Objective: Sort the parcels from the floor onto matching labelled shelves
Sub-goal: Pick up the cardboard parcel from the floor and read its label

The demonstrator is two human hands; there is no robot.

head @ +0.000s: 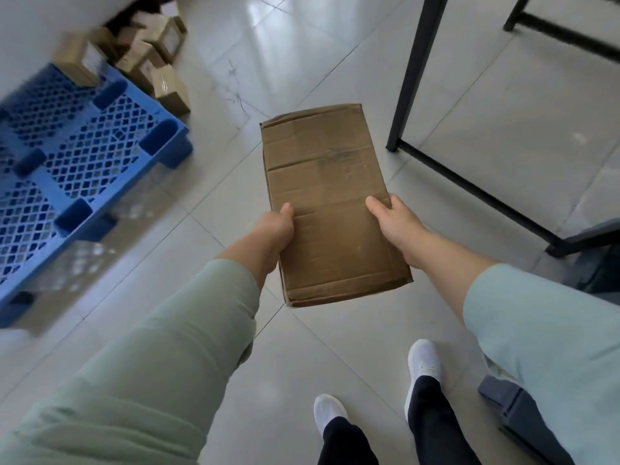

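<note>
A long brown cardboard parcel (pixel 330 203) is held flat in the air above the tiled floor, its long side pointing away from me. My left hand (pixel 273 229) grips its left edge, thumb on top. My right hand (pixel 396 223) grips the right edge the same way. No label shows on the upper face. A heap of small cardboard parcels (pixel 147 58) lies on the floor at the far left.
A blue plastic pallet (pixel 70 162) lies on the floor at the left. A black metal shelf frame (pixel 416 72) stands at the right, its low bar running toward me. A dark object (pixel 597 263) sits at the right edge. My white shoes (pixel 424 360) are below.
</note>
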